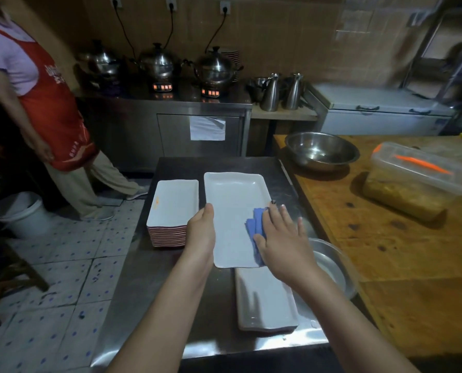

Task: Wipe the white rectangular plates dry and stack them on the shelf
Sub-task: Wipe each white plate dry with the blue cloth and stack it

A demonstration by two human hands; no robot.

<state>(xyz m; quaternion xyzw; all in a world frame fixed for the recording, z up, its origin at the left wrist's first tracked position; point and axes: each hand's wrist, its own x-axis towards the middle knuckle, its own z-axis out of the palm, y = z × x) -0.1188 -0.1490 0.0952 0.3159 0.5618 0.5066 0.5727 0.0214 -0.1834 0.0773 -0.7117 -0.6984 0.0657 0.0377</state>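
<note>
1. The white plate [235, 211], long and rectangular, is held face up over the steel table [149, 278], a bit nearer the table's far edge than its near one.
2. The left hand [201, 230] grasps the plate's left rim, thumb lying on top and fingers out of sight underneath.
3. The right hand [281, 238] lies flat with fingers spread and straight, pressing a folded blue cloth [256, 224] onto the plate's right side.
4. Just left of the plate stands a tall stack of plates [174, 203] of the same kind, with an orange smear on the top one.
5. Below the plate's near end, a low stack [267, 302] of a few more rests on the table, its far end hidden by the plate.
6. Right of the plate, under the right forearm, the rim of a metal basin [332, 267] shows.
7. Further right of the plate runs a wooden table [385, 251], carrying a steel bowl [321, 150] and a lidded plastic container [418, 181].
8. Well left of the plate and beyond it, a person in a red apron [49, 103] stands on the tiled floor, a white bucket [20, 211] near their feet
</note>
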